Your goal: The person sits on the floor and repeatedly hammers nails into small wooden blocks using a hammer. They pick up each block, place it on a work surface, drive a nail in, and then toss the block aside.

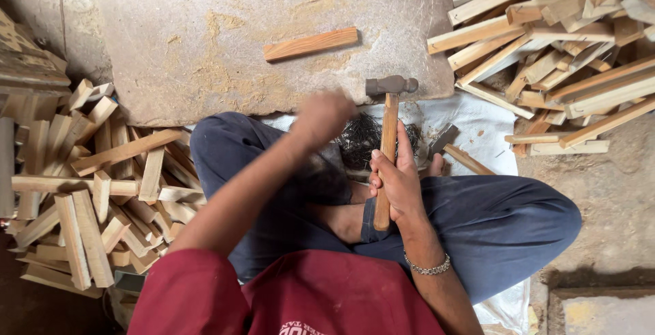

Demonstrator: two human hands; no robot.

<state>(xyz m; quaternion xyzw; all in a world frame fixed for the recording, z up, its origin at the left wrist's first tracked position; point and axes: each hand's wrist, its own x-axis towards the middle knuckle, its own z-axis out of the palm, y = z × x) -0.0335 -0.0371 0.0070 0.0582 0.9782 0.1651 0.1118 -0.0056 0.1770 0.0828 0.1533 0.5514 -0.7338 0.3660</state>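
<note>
I sit cross-legged on the floor in dark blue trousers. My right hand grips the wooden handle of a hammer, its steel head pointing away from me near the slab's edge. My left hand is blurred and hovers over a pile of dark nails lying on white cloth between my knees; its fingers look bunched, and I cannot see whether it holds a nail. A single reddish wooden strip lies on the stone slab ahead of me.
Short wooden blocks are heaped at my left. Longer pale wood strips are piled at the upper right. A second hammer head lies on the white cloth by my right knee.
</note>
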